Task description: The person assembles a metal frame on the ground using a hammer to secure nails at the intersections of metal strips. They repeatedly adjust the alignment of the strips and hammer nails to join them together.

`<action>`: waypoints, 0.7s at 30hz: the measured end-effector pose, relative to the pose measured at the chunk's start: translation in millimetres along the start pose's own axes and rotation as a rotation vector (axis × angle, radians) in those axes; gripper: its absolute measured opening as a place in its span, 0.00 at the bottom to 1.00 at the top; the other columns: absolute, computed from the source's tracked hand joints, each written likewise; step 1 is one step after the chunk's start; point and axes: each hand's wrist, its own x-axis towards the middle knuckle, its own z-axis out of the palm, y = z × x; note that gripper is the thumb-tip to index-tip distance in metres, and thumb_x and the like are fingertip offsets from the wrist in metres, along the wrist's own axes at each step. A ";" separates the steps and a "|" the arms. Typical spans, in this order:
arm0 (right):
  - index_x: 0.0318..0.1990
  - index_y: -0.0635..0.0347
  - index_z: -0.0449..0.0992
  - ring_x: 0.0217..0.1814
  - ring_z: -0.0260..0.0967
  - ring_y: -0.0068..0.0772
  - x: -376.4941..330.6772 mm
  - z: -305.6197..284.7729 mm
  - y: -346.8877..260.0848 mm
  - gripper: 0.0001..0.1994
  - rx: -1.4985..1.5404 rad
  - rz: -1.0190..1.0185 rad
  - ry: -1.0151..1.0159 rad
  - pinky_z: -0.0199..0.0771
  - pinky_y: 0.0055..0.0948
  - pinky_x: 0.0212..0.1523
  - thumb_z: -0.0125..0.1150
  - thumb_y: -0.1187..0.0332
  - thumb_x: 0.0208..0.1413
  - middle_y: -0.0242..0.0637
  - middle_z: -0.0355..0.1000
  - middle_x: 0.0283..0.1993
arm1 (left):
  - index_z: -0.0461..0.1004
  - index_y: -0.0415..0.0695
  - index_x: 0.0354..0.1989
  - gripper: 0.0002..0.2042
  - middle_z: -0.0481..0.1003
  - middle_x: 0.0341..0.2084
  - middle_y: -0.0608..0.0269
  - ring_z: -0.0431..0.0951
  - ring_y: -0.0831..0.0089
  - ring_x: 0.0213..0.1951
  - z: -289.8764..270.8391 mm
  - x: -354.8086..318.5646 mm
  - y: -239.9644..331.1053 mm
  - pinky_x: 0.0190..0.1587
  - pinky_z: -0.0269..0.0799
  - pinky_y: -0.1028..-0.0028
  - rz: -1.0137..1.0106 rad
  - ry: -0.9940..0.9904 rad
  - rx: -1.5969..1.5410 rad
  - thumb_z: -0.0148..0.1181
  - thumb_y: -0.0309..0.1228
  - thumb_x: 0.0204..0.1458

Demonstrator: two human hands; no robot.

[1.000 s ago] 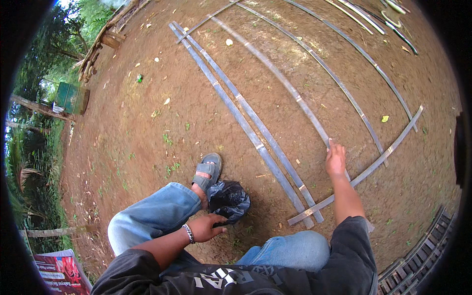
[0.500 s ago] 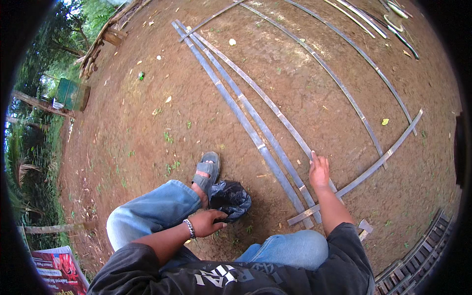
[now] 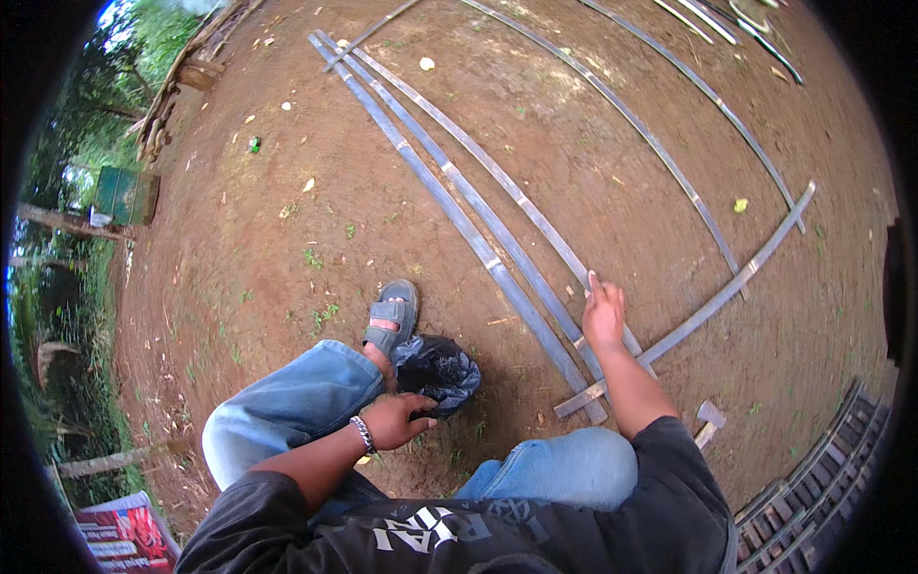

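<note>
Several long, narrow bamboo strips lie on the ground in front of me. My right hand [image 3: 603,318] is closed at the inner bamboo strip [image 3: 521,201], fingertips on it a little above where it meets the near crosswise strip [image 3: 703,316]. Two more strips, the left one [image 3: 449,206] and its neighbour [image 3: 502,234], run side by side to the left of it. My left hand [image 3: 394,421], wearing a chain bracelet, hangs beside my knee with its fingers loosely apart. Just beyond it a black plastic bag [image 3: 449,368] stands open by my sandalled foot; its contents cannot be made out.
A hatchet [image 3: 710,414] lies near my right knee. At the lower right is a slatted bamboo rack [image 3: 813,478]. Two further long strips [image 3: 660,153] lie to the right, with pale poles [image 3: 703,21] beyond. A green box [image 3: 124,196] stands far left.
The view has shifted slightly, so the strips appear higher and further left. My right hand stays at the inner strip, and my left hand remains beside the bag.
</note>
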 end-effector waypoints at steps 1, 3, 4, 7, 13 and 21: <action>0.61 0.53 0.78 0.50 0.69 0.50 -2.5 1.8 1.4 0.21 0.004 0.005 0.019 0.70 0.46 0.58 0.63 0.72 0.59 0.43 0.72 0.47 | 0.77 0.41 0.57 0.21 0.79 0.52 0.45 0.78 0.48 0.54 -2.7 1.5 2.1 0.58 0.73 0.58 -0.010 0.000 0.014 0.65 0.39 0.60; 0.61 0.54 0.78 0.50 0.69 0.50 -8.8 0.8 -3.0 0.21 0.013 0.035 0.009 0.70 0.46 0.56 0.63 0.72 0.58 0.43 0.72 0.46 | 0.77 0.42 0.57 0.20 0.79 0.52 0.46 0.79 0.50 0.54 -9.1 1.1 16.4 0.57 0.74 0.60 -0.105 -0.030 -0.025 0.65 0.39 0.60; 0.61 0.54 0.78 0.50 0.69 0.50 -7.7 -0.6 -5.5 0.21 0.017 0.052 0.010 0.71 0.46 0.56 0.63 0.72 0.58 0.42 0.72 0.45 | 0.77 0.42 0.57 0.20 0.79 0.52 0.46 0.79 0.51 0.54 -7.2 2.6 14.9 0.57 0.74 0.61 -0.091 -0.020 -0.017 0.65 0.39 0.60; 0.60 0.55 0.78 0.49 0.69 0.50 -8.5 -2.2 -8.3 0.22 0.056 -0.001 0.036 0.71 0.46 0.54 0.62 0.73 0.57 0.42 0.72 0.43 | 0.78 0.41 0.56 0.19 0.79 0.52 0.47 0.79 0.52 0.55 -6.0 -0.3 10.6 0.58 0.73 0.62 -0.067 -0.015 0.009 0.66 0.38 0.59; 0.61 0.55 0.77 0.55 0.70 0.50 -12.1 2.5 -6.7 0.21 0.011 0.062 -0.105 0.69 0.47 0.59 0.60 0.71 0.58 0.43 0.74 0.49 | 0.78 0.40 0.55 0.18 0.79 0.51 0.47 0.80 0.54 0.53 -7.8 5.2 17.2 0.56 0.75 0.62 -0.048 -0.046 0.044 0.67 0.35 0.59; 0.60 0.51 0.77 0.65 0.67 0.49 -87.0 -100.8 4.7 0.22 0.083 0.273 0.197 0.61 0.50 0.69 0.66 0.69 0.56 0.39 0.73 0.61 | 0.78 0.38 0.52 0.18 0.80 0.47 0.46 0.82 0.52 0.49 -24.3 23.7 44.6 0.53 0.76 0.62 0.105 -0.020 0.148 0.70 0.31 0.54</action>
